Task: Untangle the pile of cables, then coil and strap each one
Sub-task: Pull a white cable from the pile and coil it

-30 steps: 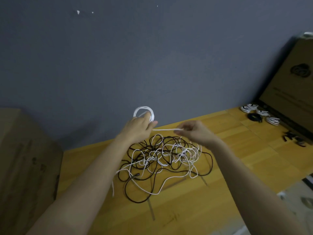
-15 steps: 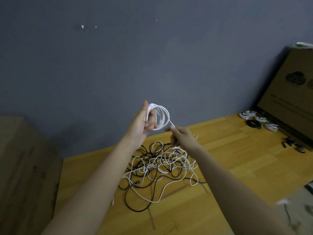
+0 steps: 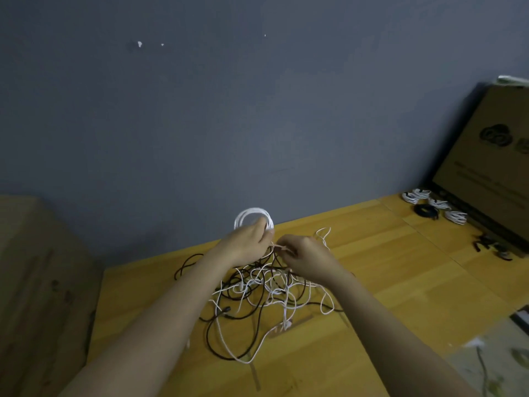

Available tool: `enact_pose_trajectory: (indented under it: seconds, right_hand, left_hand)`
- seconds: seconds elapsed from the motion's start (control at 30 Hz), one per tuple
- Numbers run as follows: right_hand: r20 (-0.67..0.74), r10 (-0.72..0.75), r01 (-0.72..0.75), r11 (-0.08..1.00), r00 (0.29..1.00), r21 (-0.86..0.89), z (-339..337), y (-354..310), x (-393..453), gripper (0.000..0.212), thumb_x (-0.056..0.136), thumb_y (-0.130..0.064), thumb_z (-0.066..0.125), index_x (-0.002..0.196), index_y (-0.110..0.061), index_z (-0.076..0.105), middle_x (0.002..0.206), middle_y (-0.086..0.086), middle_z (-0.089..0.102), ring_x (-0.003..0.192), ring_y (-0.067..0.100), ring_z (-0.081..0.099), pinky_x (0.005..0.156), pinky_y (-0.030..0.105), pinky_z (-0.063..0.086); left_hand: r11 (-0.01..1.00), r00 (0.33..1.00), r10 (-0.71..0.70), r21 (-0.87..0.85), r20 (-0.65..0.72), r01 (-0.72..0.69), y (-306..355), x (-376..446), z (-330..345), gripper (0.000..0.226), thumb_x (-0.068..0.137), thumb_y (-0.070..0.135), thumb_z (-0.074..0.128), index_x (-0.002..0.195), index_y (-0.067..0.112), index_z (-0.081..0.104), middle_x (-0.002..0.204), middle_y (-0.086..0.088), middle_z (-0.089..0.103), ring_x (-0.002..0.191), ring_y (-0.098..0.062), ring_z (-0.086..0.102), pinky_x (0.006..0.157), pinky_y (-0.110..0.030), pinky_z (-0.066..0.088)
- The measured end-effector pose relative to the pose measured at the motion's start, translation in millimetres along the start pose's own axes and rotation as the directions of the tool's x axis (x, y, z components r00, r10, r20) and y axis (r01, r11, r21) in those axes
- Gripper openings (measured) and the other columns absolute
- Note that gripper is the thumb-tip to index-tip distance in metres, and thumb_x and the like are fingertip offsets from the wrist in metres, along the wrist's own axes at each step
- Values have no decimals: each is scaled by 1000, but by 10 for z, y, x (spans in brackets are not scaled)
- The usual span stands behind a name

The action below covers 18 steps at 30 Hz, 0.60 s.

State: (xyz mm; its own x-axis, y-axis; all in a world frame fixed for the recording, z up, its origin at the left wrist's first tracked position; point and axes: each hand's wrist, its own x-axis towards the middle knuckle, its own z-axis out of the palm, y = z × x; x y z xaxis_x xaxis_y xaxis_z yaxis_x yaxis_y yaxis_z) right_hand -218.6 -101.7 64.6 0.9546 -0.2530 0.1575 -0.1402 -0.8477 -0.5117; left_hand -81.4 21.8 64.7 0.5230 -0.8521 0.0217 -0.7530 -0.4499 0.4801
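My left hand (image 3: 248,239) grips a small coil of white cable (image 3: 252,215) that stands up above its fingers. Close beside it, my right hand (image 3: 304,253) pinches the same white cable where it leaves the coil. A loose loop of that cable (image 3: 324,235) sticks up behind my right hand. Under both hands a tangled pile of black and white cables (image 3: 266,293) lies on the wooden table (image 3: 400,270).
Several coiled white cables (image 3: 415,195) and one black coil (image 3: 426,211) lie at the table's far right, by a leaning cardboard box (image 3: 486,164). Small black straps (image 3: 490,244) lie near them. Another cardboard box (image 3: 34,282) stands at the left. A grey wall is behind.
Both hands have dropped lower toward the pile and come together. The right hand has slid up the white cable to just beside the coil.
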Motion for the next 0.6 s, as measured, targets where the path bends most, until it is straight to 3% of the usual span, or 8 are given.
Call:
enact_pose_trajectory:
  seconds: [0.1, 0.2, 0.3, 0.37, 0.43, 0.5, 0.6]
  right_hand:
    - [-69, 135, -136, 991, 988, -14, -125, 272, 53, 11, 87, -21, 60, 94, -26, 67, 66, -10, 56, 61, 12, 51, 58, 30, 41]
    - [-167, 204, -188, 976, 965, 109, -135, 452, 64, 2, 85, -25, 69, 86, -25, 71, 76, -5, 60, 72, 14, 54, 66, 32, 43]
    - [-244, 288, -240, 948, 926, 209, -90, 490, 63, 17, 81, -44, 71, 85, -28, 71, 89, -8, 56, 84, 10, 51, 70, 26, 38]
    - [-259, 333, -265, 927, 907, 264, -104, 445, 91, 28, 78, -54, 69, 84, -26, 70, 87, -6, 56, 80, 9, 52, 66, 25, 39]
    - [-224, 351, -278, 912, 909, 303, -173, 380, 142, 37, 77, -56, 68, 85, -21, 71, 81, -1, 60, 72, 11, 54, 63, 29, 42]
    - [-180, 345, -260, 890, 921, 375, -263, 309, 202, 30, 79, -49, 70, 86, -19, 70, 74, 0, 60, 63, 11, 52, 59, 28, 42]
    - [-159, 321, -201, 836, 934, 510, -365, 193, 288, 18, 85, -24, 71, 100, -14, 69, 74, 2, 59, 56, 11, 55, 58, 28, 50]
  left_hand:
    - [999, 992, 3, 44, 127, -8, 67, -13, -127, 36, 96, 57, 36, 89, 22, 36, 80, 2, 51, 78, -19, 51, 68, -34, 41]
    - [995, 982, 102, 2, 159, -104, 155, -41, -261, 37, 91, 53, 53, 83, 19, 41, 82, 4, 44, 77, -16, 46, 62, -30, 34]
    - [969, 989, 124, -223, 83, -103, 211, -27, -343, 36, 95, 46, 51, 87, 11, 53, 74, 5, 53, 65, -12, 51, 61, -30, 40]
    - [852, 993, 90, -522, 78, -36, 261, 0, -371, 35, 98, 40, 46, 87, 7, 54, 54, 12, 46, 46, -4, 40, 48, -21, 35]
    - [684, 998, 65, -729, 11, -37, 354, 60, -434, 30, 100, 35, 43, 77, 15, 46, 45, 13, 34, 38, -2, 27, 42, -15, 27]
    - [595, 993, 32, -796, -113, -110, 468, 155, -534, 30, 101, 30, 42, 74, 17, 41, 45, 13, 31, 38, -3, 24, 41, -13, 26]
    - [564, 967, 5, -798, -254, -213, 645, 309, -720, 31, 102, 28, 41, 73, 18, 38, 45, 13, 30, 40, -3, 24, 43, -12, 27]
